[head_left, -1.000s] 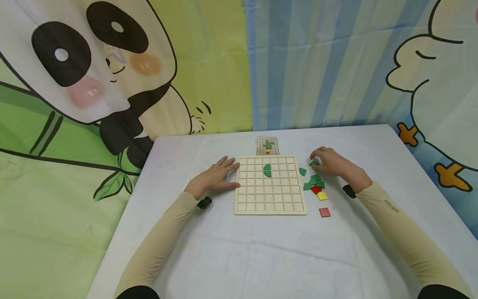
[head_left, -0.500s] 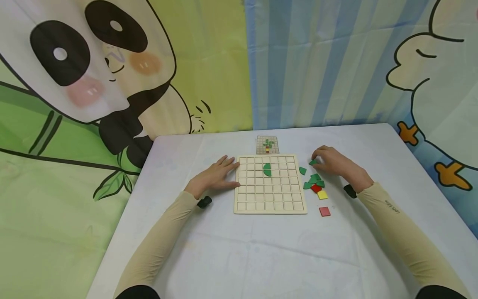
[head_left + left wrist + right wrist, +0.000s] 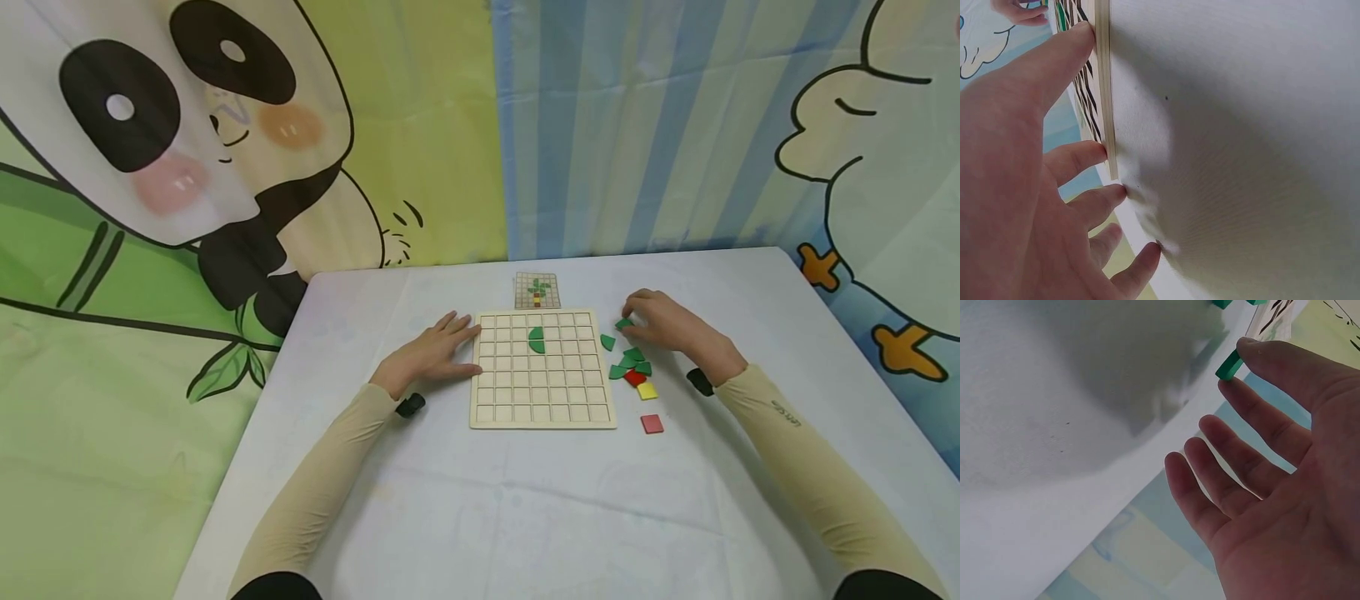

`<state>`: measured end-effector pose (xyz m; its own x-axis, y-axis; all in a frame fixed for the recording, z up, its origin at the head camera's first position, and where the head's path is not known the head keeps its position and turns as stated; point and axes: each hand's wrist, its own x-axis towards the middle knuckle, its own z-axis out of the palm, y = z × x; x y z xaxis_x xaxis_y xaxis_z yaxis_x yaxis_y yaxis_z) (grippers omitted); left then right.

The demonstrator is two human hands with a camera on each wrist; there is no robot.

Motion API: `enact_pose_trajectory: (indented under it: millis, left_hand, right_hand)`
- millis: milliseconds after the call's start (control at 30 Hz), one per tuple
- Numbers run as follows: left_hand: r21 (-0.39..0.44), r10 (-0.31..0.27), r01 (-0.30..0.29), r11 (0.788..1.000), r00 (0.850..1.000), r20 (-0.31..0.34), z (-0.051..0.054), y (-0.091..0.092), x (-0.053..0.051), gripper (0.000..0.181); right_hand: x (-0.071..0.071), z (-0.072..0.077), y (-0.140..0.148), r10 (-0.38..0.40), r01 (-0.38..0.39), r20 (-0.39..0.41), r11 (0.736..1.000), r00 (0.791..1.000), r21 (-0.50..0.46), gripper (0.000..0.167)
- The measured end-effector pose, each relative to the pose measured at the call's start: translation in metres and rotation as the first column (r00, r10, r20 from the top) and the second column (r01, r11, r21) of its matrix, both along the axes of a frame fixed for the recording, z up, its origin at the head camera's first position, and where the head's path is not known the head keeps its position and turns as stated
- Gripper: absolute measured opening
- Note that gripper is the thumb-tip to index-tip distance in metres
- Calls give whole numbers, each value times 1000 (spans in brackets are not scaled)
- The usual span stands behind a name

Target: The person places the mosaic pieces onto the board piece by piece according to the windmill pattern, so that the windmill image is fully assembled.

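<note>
So, right hand (image 3: 663,322) pinches green piece (image 3: 1229,366) near grid board (image 3: 553,373)

A white counter (image 3: 480,517) carries a cream board (image 3: 561,389) with a grid pattern, a gridded card (image 3: 537,291) marked green, red and yellow, green tiles (image 3: 633,356), a yellow tile (image 3: 647,392) and red tiles (image 3: 652,424), before a backdrop (image 3: 427,125) of blue-and-pale stripes (image 3: 562,125) and a black-and-white panda (image 3: 202,125).
</note>
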<state>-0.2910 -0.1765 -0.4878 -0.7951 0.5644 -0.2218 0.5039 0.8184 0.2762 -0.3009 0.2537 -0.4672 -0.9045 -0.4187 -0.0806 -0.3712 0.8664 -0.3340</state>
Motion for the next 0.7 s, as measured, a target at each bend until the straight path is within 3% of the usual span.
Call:
enact_pose_trajectory:
  millis: [200, 400, 700]
  left_hand:
    - [-1, 2, -2, 1000, 1000, -4, -1, -1, -1, 90]
    - [-6, -4, 4, 1000, 1000, -7, -3, -1, -2, 91]
    - [-9, -2, 2, 1000, 1000, -9, -3, -1, -2, 90]
  right_hand:
    - [7, 7, -15, 34, -34, 6, 999, 999, -16, 29]
    - [16, 5, -39, 140, -141, -29, 989, 990, -36, 27]
    - [30, 9, -75, 329, -335, -97, 940, 940, -59, 25]
